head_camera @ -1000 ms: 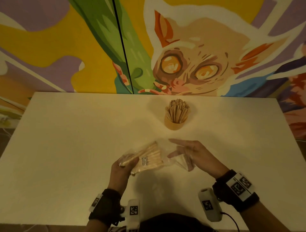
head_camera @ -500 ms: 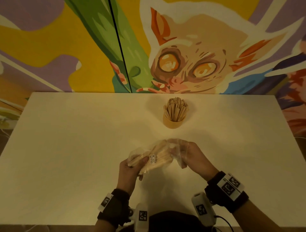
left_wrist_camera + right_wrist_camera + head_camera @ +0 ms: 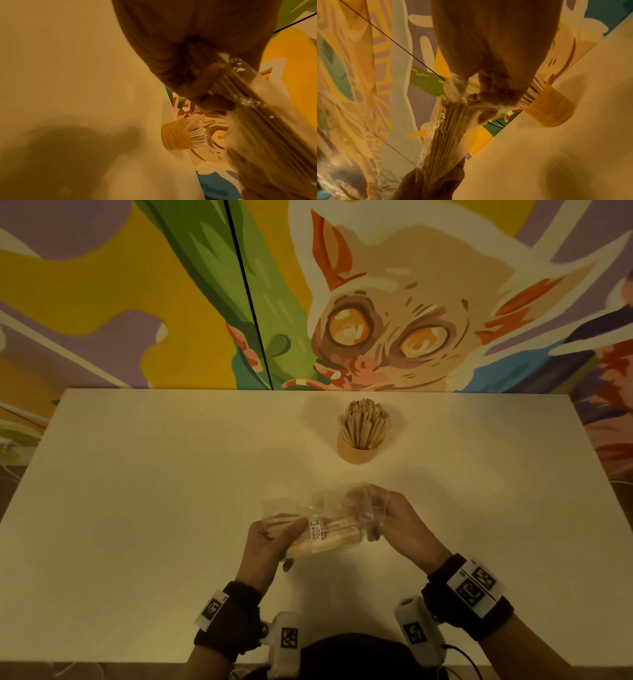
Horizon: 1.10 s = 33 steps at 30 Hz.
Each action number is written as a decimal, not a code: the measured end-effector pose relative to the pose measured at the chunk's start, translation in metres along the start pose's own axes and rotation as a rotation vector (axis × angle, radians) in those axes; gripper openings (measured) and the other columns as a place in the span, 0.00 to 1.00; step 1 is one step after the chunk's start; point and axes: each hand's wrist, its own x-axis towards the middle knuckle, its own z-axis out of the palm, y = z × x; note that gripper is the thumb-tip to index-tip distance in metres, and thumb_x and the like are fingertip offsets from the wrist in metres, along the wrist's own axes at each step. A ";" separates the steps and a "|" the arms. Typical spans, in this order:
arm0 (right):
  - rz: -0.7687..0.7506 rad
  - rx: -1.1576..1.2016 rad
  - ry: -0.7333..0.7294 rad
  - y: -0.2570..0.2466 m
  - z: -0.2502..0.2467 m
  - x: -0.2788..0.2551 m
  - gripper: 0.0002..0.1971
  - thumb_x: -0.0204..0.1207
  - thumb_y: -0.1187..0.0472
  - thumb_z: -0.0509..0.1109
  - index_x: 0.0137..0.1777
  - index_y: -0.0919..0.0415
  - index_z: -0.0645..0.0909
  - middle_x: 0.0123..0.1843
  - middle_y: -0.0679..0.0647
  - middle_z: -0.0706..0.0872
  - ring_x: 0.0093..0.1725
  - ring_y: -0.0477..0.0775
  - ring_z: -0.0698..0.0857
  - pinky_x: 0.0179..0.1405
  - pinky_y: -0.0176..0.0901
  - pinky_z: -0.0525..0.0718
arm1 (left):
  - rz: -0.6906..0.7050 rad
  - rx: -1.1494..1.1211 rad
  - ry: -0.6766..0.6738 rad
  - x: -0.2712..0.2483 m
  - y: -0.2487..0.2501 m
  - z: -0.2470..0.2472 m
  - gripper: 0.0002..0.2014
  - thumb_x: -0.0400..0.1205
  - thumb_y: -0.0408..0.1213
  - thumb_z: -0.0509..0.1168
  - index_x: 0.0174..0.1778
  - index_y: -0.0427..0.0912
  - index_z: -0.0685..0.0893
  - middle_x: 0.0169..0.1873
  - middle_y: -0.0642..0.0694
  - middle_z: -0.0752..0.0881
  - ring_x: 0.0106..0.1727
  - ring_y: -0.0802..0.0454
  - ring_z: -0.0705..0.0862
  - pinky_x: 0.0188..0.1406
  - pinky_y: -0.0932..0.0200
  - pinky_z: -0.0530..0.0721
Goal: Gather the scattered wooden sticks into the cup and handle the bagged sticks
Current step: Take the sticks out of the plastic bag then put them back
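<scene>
A pale, cream-coloured table (image 3: 137, 508) stands against a wall painted with a mural (image 3: 394, 337) of a wide-eyed, large-eared animal beside green leaves and yellow and lilac shapes; a thin dark seam runs down the wall panels. The light is dim and warm, and the hands throw soft shadows on the tabletop.

Towards the far side of the table stands the cup (image 3: 358, 450), upright and packed with wooden sticks (image 3: 363, 422) that fan out above its rim. Well in front of it, held above the table, is the clear bag of sticks (image 3: 325, 537) (a small white label faces up). The left hand (image 3: 270, 542) grips the bundle's left end, fingers curled round it and thumb on top. The right hand (image 3: 394, 525) has its fingers closed on the crumpled plastic at the bag's right end.

Compared with a second ago, the right hand, then open beside the bag, has closed on the plastic, and the bundle lies more level. The cup stands where it stood.
</scene>
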 end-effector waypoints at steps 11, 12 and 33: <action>0.027 -0.120 -0.012 -0.001 0.000 -0.004 0.22 0.67 0.56 0.77 0.47 0.77 0.79 0.33 0.49 0.84 0.19 0.49 0.74 0.13 0.39 0.68 | 0.055 0.056 0.025 -0.003 0.006 0.019 0.07 0.79 0.38 0.69 0.50 0.40 0.84 0.32 0.42 0.86 0.25 0.47 0.81 0.15 0.60 0.75; 0.020 -0.142 -0.007 0.000 0.000 -0.004 0.15 0.69 0.63 0.70 0.47 0.77 0.78 0.33 0.46 0.84 0.19 0.48 0.74 0.13 0.38 0.67 | 0.062 0.091 0.012 -0.004 0.008 0.019 0.09 0.79 0.41 0.68 0.50 0.40 0.83 0.31 0.42 0.85 0.24 0.47 0.80 0.14 0.60 0.74; -0.169 0.327 0.193 -0.013 -0.007 -0.005 0.05 0.70 0.71 0.73 0.43 0.72 0.82 0.29 0.58 0.86 0.25 0.54 0.85 0.23 0.47 0.87 | 0.156 0.123 0.250 -0.003 0.016 0.021 0.11 0.84 0.32 0.64 0.38 0.34 0.87 0.19 0.45 0.83 0.16 0.55 0.76 0.15 0.68 0.71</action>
